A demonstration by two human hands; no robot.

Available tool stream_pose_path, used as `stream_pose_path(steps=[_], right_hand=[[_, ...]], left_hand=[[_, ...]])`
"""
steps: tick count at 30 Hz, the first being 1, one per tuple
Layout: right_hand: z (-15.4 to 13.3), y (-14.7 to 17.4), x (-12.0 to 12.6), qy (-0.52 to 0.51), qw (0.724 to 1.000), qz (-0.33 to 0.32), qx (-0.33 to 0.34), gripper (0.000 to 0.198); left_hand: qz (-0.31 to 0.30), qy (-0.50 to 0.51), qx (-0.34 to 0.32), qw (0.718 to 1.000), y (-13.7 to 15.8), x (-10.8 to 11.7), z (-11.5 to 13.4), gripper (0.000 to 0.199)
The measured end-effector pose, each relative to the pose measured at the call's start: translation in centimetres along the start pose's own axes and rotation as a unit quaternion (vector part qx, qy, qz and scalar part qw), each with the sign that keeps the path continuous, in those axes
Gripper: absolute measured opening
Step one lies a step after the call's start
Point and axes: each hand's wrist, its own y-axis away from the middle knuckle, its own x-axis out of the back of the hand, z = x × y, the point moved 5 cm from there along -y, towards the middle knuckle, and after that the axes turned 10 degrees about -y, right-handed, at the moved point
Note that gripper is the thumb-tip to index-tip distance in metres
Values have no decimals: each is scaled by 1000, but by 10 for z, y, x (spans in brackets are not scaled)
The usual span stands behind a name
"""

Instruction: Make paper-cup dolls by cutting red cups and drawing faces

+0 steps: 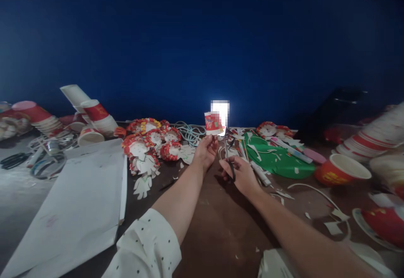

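At the middle of the head view my left hand [207, 151] pinches a red and white printed paper piece [212, 123], which looks cut from a paper cup. Close by on the right, my right hand [237, 173] has its fingers through the handles of a pair of scissors [232, 169]. The scissor blades point up and away, just right of the paper; whether they touch it I cannot tell. A bright blurred patch covers part of the paper's upper right.
Red-fringed paper figures [143, 145] lie left of centre, beside a white board [85, 193]. Stacked paper cups [97, 116] lean behind it. On the right are a green sheet [280, 160], a red paper bowl [342, 170] and another cup stack [372, 139]. Paper scraps litter the brown table [217, 227].
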Motion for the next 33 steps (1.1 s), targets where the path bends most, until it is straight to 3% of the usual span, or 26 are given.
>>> stream_pose_path(steps=[6,10,15,23,29,33], right_hand=[[-12,-8,13,-129,988,80,39,44],[-24,-18,27,-205,965,131,102,49],[-35,-17,28,-238,956,117,129,47],[-41,-17,39,-223,949,164,153,45],[-47,-19,52,-170,955,166,175,43],[-47,-19,51,-107,966,145,186,41]], left_hand=[[-53,22,5,998,9,-9,-3,9],[-144,-24,12,989,18,-19,-12,7],[-201,-109,32,973,25,-25,-24,15],[-181,-164,34,969,27,-23,-21,17],[-143,-112,-36,983,22,-20,-1,30],[-154,-134,-78,976,21,-21,2,48]])
